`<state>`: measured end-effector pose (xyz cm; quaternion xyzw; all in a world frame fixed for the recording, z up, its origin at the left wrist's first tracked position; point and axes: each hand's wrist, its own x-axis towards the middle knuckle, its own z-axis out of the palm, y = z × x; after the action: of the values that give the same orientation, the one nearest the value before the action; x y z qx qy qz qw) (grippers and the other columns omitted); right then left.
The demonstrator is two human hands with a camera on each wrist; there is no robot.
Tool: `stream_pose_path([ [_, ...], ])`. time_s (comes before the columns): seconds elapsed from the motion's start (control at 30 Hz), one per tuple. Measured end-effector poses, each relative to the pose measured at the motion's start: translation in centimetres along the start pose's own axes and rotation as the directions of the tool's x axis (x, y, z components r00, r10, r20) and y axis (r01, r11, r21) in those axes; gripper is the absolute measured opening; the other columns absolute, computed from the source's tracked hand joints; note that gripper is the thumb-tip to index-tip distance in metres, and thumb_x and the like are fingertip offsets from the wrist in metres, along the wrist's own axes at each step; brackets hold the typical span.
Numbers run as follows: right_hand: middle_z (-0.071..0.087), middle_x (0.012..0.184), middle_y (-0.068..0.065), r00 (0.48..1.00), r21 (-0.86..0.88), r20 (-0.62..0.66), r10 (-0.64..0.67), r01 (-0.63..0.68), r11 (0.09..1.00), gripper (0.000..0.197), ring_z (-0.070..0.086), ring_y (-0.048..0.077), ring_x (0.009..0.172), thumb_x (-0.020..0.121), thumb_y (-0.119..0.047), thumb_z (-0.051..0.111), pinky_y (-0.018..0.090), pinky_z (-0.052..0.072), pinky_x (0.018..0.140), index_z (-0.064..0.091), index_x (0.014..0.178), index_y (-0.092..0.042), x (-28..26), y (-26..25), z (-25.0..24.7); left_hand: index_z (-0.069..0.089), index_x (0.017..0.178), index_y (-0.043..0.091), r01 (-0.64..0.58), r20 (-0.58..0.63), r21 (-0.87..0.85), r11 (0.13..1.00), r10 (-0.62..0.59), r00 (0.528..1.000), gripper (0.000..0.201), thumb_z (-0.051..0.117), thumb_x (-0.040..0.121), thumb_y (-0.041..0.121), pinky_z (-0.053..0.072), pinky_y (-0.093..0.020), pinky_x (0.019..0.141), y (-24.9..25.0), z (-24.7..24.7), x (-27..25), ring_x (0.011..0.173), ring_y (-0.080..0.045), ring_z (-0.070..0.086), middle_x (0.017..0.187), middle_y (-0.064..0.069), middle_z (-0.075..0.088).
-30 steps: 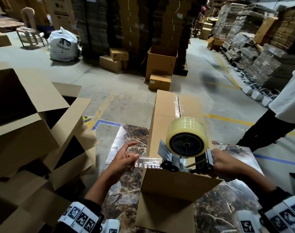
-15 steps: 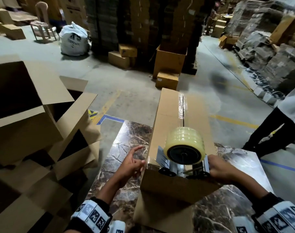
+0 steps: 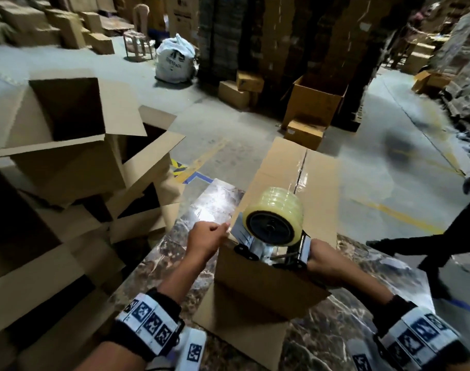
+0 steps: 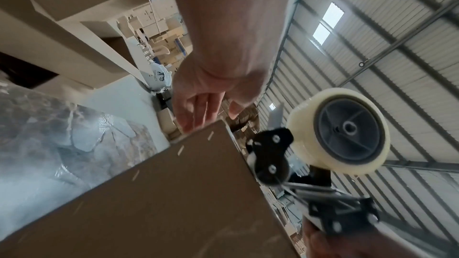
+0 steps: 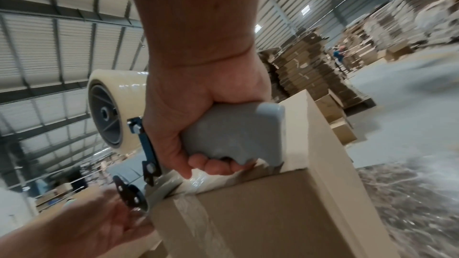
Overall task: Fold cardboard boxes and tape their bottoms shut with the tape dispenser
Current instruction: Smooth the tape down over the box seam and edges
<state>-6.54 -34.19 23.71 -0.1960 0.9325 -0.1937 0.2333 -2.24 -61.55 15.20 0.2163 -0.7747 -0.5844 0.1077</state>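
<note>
Cardboard box [image 3: 287,199], long and narrow, is lying on a marble-patterned tabletop [image 3: 209,202] with its taped seam facing up and running away from the person; its near end is overhanging a flat sheet of cardboard [image 3: 239,333]. To the left, a heap of open boxes [image 3: 76,145] is crowding the floor beside the table, and a white sack [image 3: 175,60] is sitting farther back by dark stacks of cartons. Someone in dark trousers [image 3: 442,242] is standing at the right edge.

A tape dispenser [image 3: 274,236] carrying a clear roll is sitting on the box's near top edge. The right hand [image 5: 198,117] is wrapping its fingers firmly around the grey handle [image 5: 236,132]. The left hand [image 3: 204,241] is resting at the box's near left corner beside the dispenser's front, fingers loosely bent; whether it is pinching the tape end I cannot tell. A clear strip of tape [image 5: 196,217] is running down over the box's near end face.
</note>
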Motion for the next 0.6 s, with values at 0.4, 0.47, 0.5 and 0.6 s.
stream_pose_path([
  [0.4,0.067,0.111,0.015,0.991,-0.054,0.036,-0.129,0.131,0.99,0.026,0.062,0.032,0.098,0.094,-0.025,0.063,0.029,0.039,0.068,0.067,0.114,-0.008,-2.0,-0.7,-1.1,0.052,0.065,0.01,0.28,-0.112,-0.211,0.937,-0.308,0.945,0.026,0.06,0.082,0.028,0.033,-0.033,0.065,1.4,3.0,-2.6,0.066,-0.019,0.044,0.071,-0.01,0.052],
  [0.47,0.068,0.102,0.015,0.994,0.003,0.031,-0.104,0.104,0.995,0.023,0.064,0.029,0.088,0.092,-0.025,0.066,0.031,0.043,0.065,0.068,0.106,-0.008,-3.0,0.7,-1.7,0.06,0.073,0.007,0.287,-0.13,-0.201,0.937,-0.316,0.94,0.031,0.063,0.09,0.033,0.037,-0.033,0.068,1.1,3.0,-2.3,0.071,-0.02,0.052,0.077,-0.011,0.059],
  [0.5,0.069,0.095,0.013,0.996,0.05,0.023,-0.085,0.084,0.995,0.02,0.064,0.024,0.078,0.09,-0.025,0.068,0.033,0.045,0.062,0.068,0.102,-0.009,-3.6,1.7,-1.9,0.064,0.077,0.005,0.291,-0.134,-0.181,0.94,-0.316,0.939,0.036,0.064,0.09,0.038,0.039,-0.033,0.07,0.7,2.9,-2.1,0.075,-0.022,0.056,0.081,-0.012,0.063],
  [0.6,0.069,0.073,0.001,0.998,0.204,-0.02,-0.061,0.064,0.977,0.009,0.052,0.008,0.048,0.086,-0.026,0.074,0.028,0.043,0.045,0.067,0.092,-0.025,-6.2,4.3,-2.4,0.068,0.081,0.005,0.298,-0.11,-0.168,0.94,-0.318,0.942,0.043,0.066,0.082,0.048,0.045,-0.034,0.078,0.1,2.9,-1.6,0.085,-0.024,0.061,0.094,-0.016,0.069],
])
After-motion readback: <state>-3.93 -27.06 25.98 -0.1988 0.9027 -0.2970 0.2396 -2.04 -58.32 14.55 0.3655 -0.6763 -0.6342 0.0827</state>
